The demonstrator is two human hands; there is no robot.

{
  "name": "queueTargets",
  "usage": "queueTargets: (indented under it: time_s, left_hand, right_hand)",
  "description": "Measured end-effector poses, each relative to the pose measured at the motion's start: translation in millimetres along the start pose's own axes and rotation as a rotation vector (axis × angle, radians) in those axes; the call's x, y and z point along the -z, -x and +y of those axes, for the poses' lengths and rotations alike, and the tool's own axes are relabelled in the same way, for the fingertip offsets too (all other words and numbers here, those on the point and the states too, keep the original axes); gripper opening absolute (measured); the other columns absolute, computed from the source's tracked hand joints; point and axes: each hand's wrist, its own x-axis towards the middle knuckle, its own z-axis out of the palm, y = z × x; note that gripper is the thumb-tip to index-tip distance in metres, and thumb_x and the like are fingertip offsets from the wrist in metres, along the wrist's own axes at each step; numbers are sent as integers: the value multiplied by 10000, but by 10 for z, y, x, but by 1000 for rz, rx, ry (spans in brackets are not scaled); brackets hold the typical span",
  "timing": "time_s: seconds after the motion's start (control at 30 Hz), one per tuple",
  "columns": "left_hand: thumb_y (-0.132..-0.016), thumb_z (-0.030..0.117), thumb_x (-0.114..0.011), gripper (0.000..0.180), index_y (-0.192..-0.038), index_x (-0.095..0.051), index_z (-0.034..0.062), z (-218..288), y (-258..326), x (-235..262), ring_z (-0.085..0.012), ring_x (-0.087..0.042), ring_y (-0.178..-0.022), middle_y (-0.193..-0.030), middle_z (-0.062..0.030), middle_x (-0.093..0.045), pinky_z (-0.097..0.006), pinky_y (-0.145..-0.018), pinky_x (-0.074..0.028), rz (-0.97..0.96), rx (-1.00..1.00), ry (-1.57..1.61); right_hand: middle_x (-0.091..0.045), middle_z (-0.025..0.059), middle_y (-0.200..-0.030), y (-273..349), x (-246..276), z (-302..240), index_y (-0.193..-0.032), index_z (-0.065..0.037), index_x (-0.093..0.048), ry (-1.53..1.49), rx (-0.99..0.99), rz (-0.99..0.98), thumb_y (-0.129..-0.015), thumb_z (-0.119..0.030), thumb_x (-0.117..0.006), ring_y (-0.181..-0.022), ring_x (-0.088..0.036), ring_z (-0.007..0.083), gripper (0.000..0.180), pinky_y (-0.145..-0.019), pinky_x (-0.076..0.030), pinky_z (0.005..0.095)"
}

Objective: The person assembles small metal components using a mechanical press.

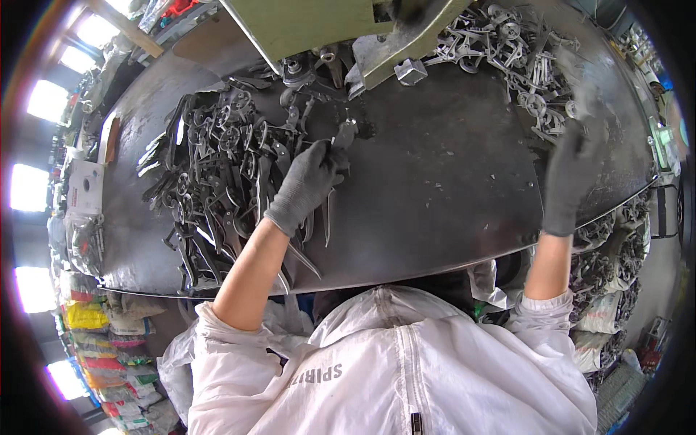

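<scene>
My left hand (308, 180), in a grey glove, is closed around a dark metal plier part (344, 135) with a flat, rounded end, just below the machine. Beside that hand spreads a pile of dark plier parts (239, 156) with long curved handles and round joints. On the right, my right hand (569, 177), also gloved in grey, reaches over the table at the edge of a heap of loose silvery metal parts (533, 105). Motion smears its fingers, so whether it holds anything does not show.
A pale green machine (312, 29) stands at the back middle, its metal tooling low over the dark metal table (435, 181). A white box (85, 187) sits beyond the left edge. Filled bags (109, 341) are stacked at lower left, and more metal parts (616, 254) lie below the right edge.
</scene>
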Motion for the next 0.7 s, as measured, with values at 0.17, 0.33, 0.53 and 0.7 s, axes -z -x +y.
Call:
queueTargets:
  time_s: [0.17,0.33,0.53,0.7]
  left_hand:
    - [-930,227,-477,247,-1018,-505,-2,141,-35,124,-150,-607,-803,-894,-71,-583,-248,-661,-499,39,35,-72]
    - [-927,209,-470,371,-1195,-442,-46,207,-36,129,-125,-597,-820,-928,-90,-607,-217,-740,-481,-28,-97,79]
    - [-946,161,-410,353,-1195,-415,-88,195,-154,170,-149,-607,-871,-957,-123,-607,-239,-752,-503,-175,-212,122]
    - [-851,88,-512,271,-1092,-510,-37,13,-429,277,-178,-617,-830,-962,-115,-613,-261,-753,-508,-238,-436,-899]
  right_hand:
    - [-591,24,-789,541,-629,-829,-1054,-20,-548,-1004,-732,-849,-878,-165,-558,-585,-558,74,229,-486,-441,198]
    - [-604,25,-799,599,-942,-1062,-1052,-10,-556,-1138,-999,-970,-871,-158,-569,-566,-546,71,234,-483,-436,185]
    - [-615,23,-820,722,-1000,-1300,-1036,-12,-568,-960,-686,-1120,-875,-137,-566,-577,-533,41,204,-515,-437,188]
    - [-582,7,-773,760,-1103,-1259,-1055,-10,-563,-983,-703,-1215,-873,-127,-571,-564,-500,45,217,-506,-429,196]
